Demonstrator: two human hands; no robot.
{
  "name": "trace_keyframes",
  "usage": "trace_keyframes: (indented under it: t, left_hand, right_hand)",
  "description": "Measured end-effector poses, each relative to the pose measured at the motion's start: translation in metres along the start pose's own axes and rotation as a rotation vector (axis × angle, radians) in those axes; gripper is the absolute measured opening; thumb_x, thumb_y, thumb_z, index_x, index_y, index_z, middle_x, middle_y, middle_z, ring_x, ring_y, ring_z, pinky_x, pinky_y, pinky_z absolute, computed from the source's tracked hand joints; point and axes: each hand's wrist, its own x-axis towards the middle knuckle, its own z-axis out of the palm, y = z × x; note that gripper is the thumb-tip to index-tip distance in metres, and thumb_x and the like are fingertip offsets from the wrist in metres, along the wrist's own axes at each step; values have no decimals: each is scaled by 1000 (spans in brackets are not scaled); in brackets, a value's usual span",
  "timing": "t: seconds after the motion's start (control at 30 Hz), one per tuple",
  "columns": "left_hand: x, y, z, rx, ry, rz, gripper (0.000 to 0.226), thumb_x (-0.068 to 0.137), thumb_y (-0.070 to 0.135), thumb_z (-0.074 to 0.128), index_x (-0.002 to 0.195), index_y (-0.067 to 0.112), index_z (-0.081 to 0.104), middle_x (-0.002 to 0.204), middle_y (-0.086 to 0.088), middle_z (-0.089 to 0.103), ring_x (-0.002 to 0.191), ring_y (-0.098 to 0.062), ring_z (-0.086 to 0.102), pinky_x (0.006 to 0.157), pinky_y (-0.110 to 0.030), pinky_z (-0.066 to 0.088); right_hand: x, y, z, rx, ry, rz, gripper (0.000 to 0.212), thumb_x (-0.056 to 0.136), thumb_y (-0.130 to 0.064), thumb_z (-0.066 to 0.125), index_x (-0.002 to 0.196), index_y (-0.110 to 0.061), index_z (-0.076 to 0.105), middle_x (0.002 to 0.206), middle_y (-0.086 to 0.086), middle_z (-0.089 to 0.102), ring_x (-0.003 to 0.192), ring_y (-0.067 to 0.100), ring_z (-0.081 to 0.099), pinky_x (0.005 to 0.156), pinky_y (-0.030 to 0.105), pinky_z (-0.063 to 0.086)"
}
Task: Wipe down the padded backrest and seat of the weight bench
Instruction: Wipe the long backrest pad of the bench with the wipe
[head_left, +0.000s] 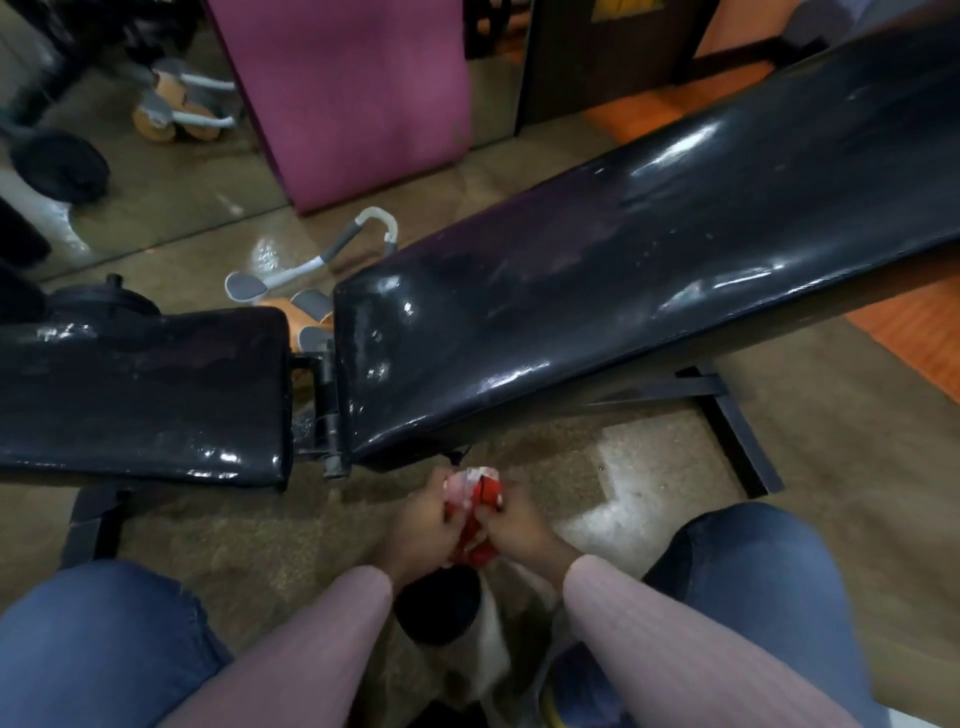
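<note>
Head view: nearest the camera, two knees in blue denim are seen at the lower left and lower right, with two forearms in ribbed pale pink sleeves reaching forward between them. A crumpled red and white cloth is held above the brown speckled floor, just in front of the bench. The left hand is curled around the cloth's left side and the right hand grips its right side, so both hands are clenched on it. Below the wrists a dark rounded object and something white are seen, too blurred to identify. Beyond the hands, the glossy black padded seat of the weight bench lies flat at the left, separated by a narrow gap and a black metal hinge from the glossy black padded backrest, which slopes upward to the right edge. A black metal floor frame is seen under the backrest. Farther back, a grey and orange exercise device rests on the floor, and a magenta mat is leaned upright.
</note>
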Motion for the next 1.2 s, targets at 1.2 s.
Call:
trace_keyframes:
  t: [1.2]
  left_hand:
    - [146,507,24,389,369,893,61,93,46,33,135,5,49,145,-18,42,134,-33,39,104,-54,31]
  right_hand:
    - [-59,-212,-538,-712,1235,-166,61,89,-26,59,143,-29,30,147,3,34,136,25,31,108,44,34]
